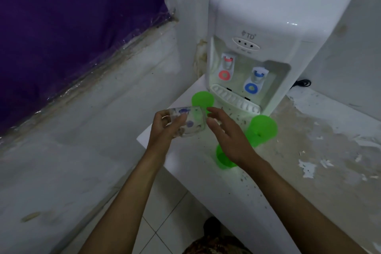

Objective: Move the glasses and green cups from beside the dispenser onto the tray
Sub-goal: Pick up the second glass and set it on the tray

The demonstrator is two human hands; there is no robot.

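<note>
My left hand grips a clear glass with blue and purple dots, tilted on its side above the ledge's left end. My right hand hovers just right of the glass with fingers spread and holds nothing. Three green cups stand upside down on the ledge: one behind the glass by the dispenser's drip tray, one to the right of my right hand, and one partly hidden under my right wrist. No tray is in view.
A white water dispenser with a red tap and a blue tap stands at the back of a stained white ledge. A purple curtain hangs at the left. White floor tiles lie below the ledge.
</note>
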